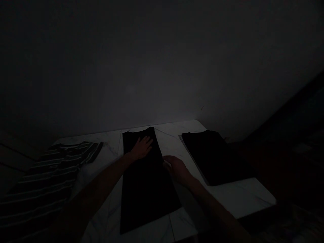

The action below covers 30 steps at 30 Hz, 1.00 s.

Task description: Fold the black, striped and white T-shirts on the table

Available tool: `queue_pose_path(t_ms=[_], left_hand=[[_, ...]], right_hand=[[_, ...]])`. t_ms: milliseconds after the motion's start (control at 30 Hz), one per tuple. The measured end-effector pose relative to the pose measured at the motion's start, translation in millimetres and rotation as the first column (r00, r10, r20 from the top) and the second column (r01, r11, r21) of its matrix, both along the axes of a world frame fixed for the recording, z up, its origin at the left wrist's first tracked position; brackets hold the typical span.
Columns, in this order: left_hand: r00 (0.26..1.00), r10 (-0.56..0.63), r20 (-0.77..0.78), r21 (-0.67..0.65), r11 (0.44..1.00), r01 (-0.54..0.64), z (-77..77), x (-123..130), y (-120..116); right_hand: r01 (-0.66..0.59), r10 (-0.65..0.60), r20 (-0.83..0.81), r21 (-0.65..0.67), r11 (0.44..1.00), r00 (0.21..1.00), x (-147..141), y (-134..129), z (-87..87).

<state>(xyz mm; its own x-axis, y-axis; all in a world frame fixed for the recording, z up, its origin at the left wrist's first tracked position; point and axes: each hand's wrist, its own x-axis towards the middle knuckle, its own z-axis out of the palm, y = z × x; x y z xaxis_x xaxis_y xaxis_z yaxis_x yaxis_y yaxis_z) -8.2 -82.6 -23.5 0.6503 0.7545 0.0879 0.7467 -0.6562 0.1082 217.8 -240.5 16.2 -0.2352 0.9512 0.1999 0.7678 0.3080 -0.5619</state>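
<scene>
A black garment (pixel 149 192), folded into a long narrow shape, lies flat in the middle of a white marbled table (pixel 243 199). My left hand (pixel 142 147) rests on its upper part with the fingers spread. At the garment's right edge, my right hand (pixel 174 167) has its thumb and fingers pinched on the black cloth. The picture is very dark, so folds in the cloth cannot be made out.
A dark striped shirt (pixel 48 182) is spread at the left side of the table. To the right lies a folded black garment pile (pixel 217 158). A plain wall (pixel 157 67) rises behind the table's back edge.
</scene>
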Motion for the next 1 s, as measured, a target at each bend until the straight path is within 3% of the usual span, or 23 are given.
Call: queue_pose_path(t_ms=[167,300,433,533,700,833,1000], left_hand=[[0.979,-0.154,0.136,-0.078,0.983,0.166,8.6,15.8,-24.8],[0.955,-0.201,0.218,-0.108,0.968,0.228,3.6,27.0,-47.0],[0.944,-0.238,0.229,-0.067,0.963,0.259,1.3,24.0,-69.2],[0.951,-0.239,0.196,-0.049,0.966,0.253,8.1,11.6,-96.2],[0.972,-0.176,0.158,-0.042,0.982,0.184,17.7,-18.8,-178.6],[0.976,-0.198,0.087,-0.093,0.974,0.206,9.4,-36.2,-240.0],[0.982,-0.182,0.041,-0.077,0.98,0.185,-4.4,-38.3,-262.8]], right_hand=[[0.003,-0.004,0.056,0.02,1.0,0.998,12.9,-99.2,-30.6],[0.005,-0.018,0.117,0.106,0.994,0.993,8.0,-138.4,-51.7],[0.078,-0.087,0.119,0.072,0.994,0.989,-1.7,-147.0,-58.0],[0.11,-0.117,0.098,0.072,0.991,0.988,-1.9,-147.6,-62.6],[0.115,-0.125,0.082,0.112,0.987,0.989,4.4,-148.5,-69.5],[0.121,-0.128,0.069,0.099,0.988,0.989,4.6,-148.4,-65.2],[0.122,-0.129,0.059,0.101,0.987,0.99,3.1,-149.2,-63.0]])
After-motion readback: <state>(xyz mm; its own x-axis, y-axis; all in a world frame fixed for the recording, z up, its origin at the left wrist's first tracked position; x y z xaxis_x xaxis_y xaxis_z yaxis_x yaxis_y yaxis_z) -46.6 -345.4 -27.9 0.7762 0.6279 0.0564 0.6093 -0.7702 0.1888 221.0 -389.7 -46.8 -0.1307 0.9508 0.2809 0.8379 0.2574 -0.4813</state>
